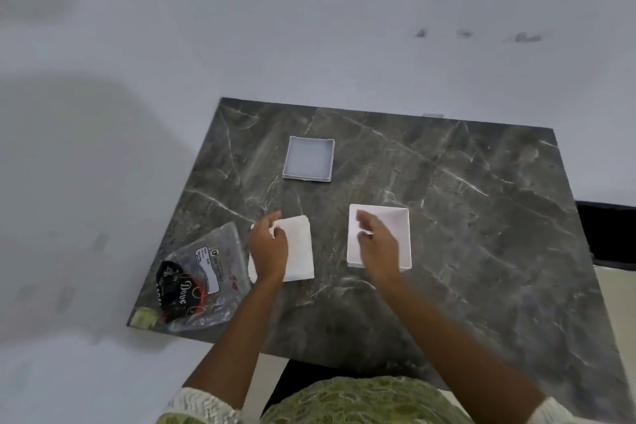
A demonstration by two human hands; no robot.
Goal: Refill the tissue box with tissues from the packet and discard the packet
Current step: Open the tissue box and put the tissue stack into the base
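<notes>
Tissues (296, 248) under left hand (267, 248), beside box (378, 236).

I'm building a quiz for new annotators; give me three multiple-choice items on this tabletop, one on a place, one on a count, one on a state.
1. Where does the plastic packet lie?
A. table's near-left corner
B. inside a tray
C. far-right corner

2. How many white square trays are on the table?
A. one
B. two
C. four

3. The far tray is:
A. empty
B. full of tissues
C. upside down

Key: 1 A, it lies left of the tissue stack. 2 B, far tray and near tray. 3 A, its bare floor shows.
</notes>
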